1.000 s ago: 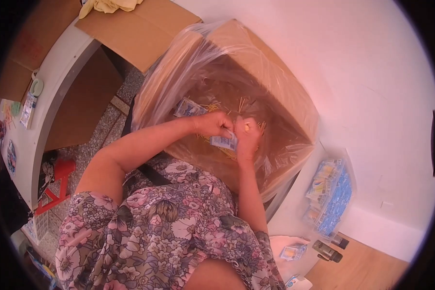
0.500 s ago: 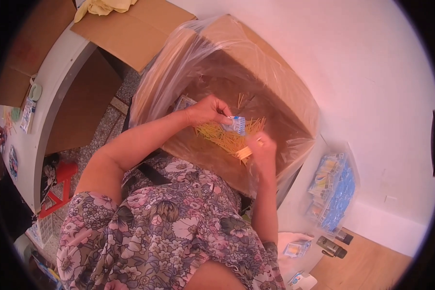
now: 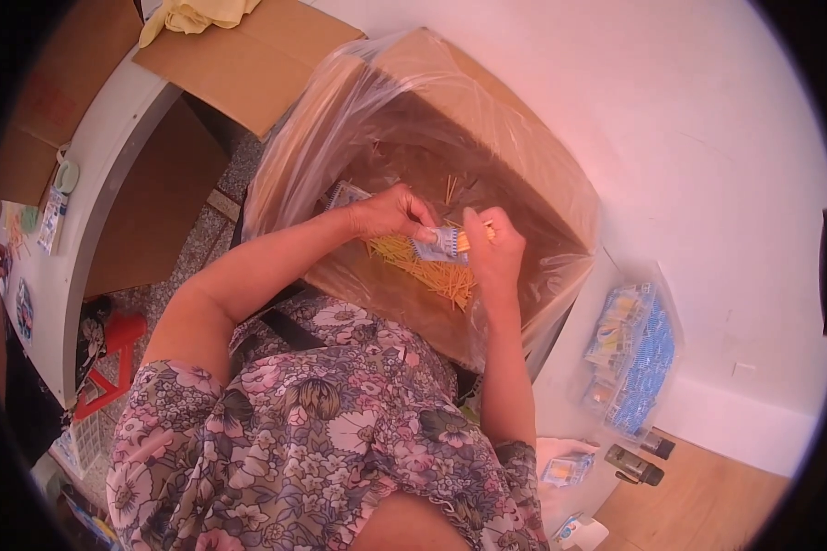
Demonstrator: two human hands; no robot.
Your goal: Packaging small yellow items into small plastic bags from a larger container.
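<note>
My left hand (image 3: 391, 213) pinches a small clear plastic packet (image 3: 441, 245) with blue-and-white print, above the inside of a cardboard box. Facing it, my right hand (image 3: 497, 255) is closed round a short bundle of thin yellow sticks (image 3: 464, 241). The bundle's left end meets the packet's right edge; whether the tips are inside it I cannot tell. Below both hands lies a heap of loose yellow sticks (image 3: 432, 275). Another printed packet (image 3: 345, 195) lies in the box, left of the heap and partly behind my left wrist.
The cardboard box (image 3: 524, 151) is lined with clear plastic film (image 3: 280, 156). On the right stands a clear container (image 3: 629, 358) full of blue packets, with dark cylindrical objects (image 3: 634, 465) nearby. A curved white table (image 3: 110, 156) and a red frame (image 3: 119, 354) are on the left.
My right hand has moved up and slightly left, bringing the yellow sticks against the packet. My left hand has shifted the packet slightly left.
</note>
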